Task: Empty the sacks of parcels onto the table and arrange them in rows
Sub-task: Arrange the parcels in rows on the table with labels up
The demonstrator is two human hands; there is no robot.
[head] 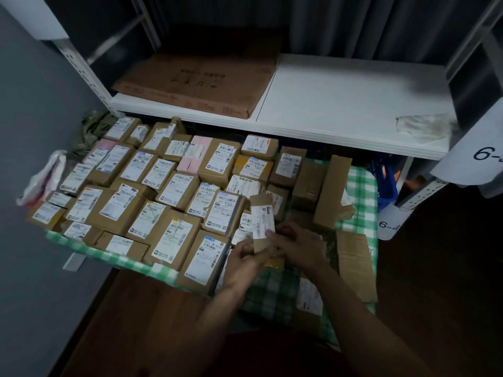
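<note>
A table with a green-and-white checked cloth [362, 180] carries several rows of brown cardboard parcels [174, 191] with white labels, packed close on its left and middle. Both hands hold one narrow brown parcel [261, 213] upright over the table's near middle, its white label facing me. My left hand [246, 261] grips its lower end from the left. My right hand [295, 247] holds it from the right, fingers across its front. A long brown box [330, 191] and a flat one [353, 265] lie unsorted at the right.
A white shelf [340, 104] runs behind the table, with a large flat carton [201, 83] on it. A white plastic bag [43, 178] hangs at the table's left end. A crumpled green sack [91, 129] lies at the back left. Blue crates [388, 180] stand under the shelf at right.
</note>
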